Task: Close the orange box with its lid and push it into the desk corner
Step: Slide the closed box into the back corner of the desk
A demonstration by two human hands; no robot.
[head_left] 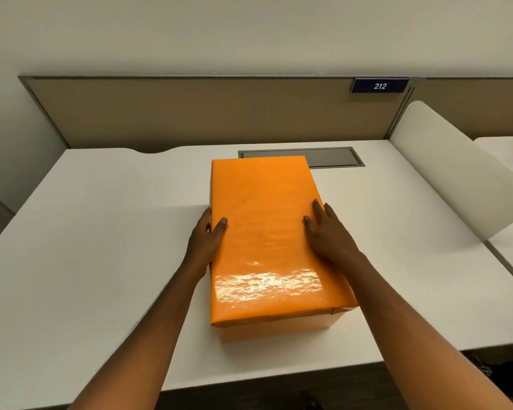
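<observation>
The orange box (279,327) stands in the middle of the white desk (86,247), long side pointing away from me. Its glossy orange lid (264,232) sits on top and covers it fully. My left hand (206,241) clasps the lid's left edge, thumb on top and fingers down the side. My right hand (328,229) lies against the lid's right edge, with the thumb and fingertips resting on top. Both hands hold the box between them at about mid-length.
A grey cable hatch (335,157) is set into the desk just behind the box. A tan partition (190,113) with a blue "212" sign (379,86) bounds the back. A white curved divider (447,170) bounds the right side. The desk's back left has a curved cut-out (151,150).
</observation>
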